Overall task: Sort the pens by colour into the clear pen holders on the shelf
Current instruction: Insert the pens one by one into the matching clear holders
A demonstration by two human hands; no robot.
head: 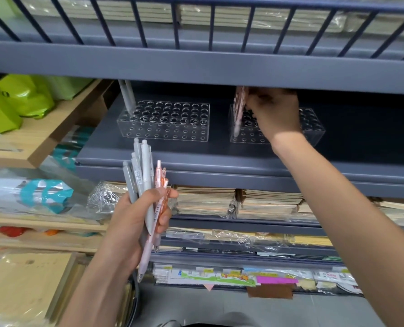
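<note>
Head view: the left hand (135, 218), at about 7 o'clock in the frame, has its fingers clenched round a bundle of pens (146, 180), grey ones with a few pink ones on their right side, tips down. On the grey shelf (196, 156) stand two clear holders, well apart. The left holder (163, 121), at 11 o'clock, carries grey pens (127, 95) upright in its far left corner. The right holder (314, 131), at 1 o'clock, has pink pens (240, 107) standing at its left end. The right hand (275, 112) reaches over it, fingers curled and pinching the tops of those pink pens. Wrapped notebooks (205, 201) are stacked on the shelf below.
</note>
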